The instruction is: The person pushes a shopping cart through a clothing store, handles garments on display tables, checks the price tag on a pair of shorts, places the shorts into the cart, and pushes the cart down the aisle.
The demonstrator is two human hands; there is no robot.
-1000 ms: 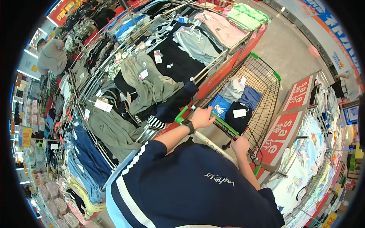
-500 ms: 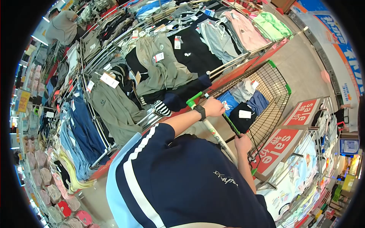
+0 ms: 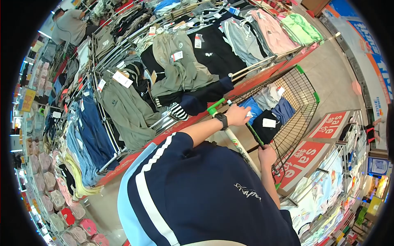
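Note:
A wire shopping cart [image 3: 305,88] with green corner caps stands ahead of me, its white push handle [image 3: 238,143] close to my body. My left hand [image 3: 238,115], a dark watch on its wrist, reaches past the handle and curls at the upper end of the cart's green-edged bar; the fingertips are partly hidden. Lower on that bar, my right hand [image 3: 267,155] has its fingers wrapped round it. In the basket lie a blue garment [image 3: 254,107], a black garment [image 3: 261,130] with a white tag, a grey garment [image 3: 267,98] and a slate-blue one [image 3: 284,110].
Metal racks of tagged clothes line my left, with olive trousers [image 3: 127,115] and jeans [image 3: 92,123]. A red sale sign [image 3: 301,162] tops a clothes bin at right. Tiled floor [image 3: 334,65] extends past the cart. A person [image 3: 69,26] is at the far upper left.
My view has shifted slightly, so the racks and cart sit a little further right. My left hand's fingers reach a bit further over the bar; my right hand keeps its hold.

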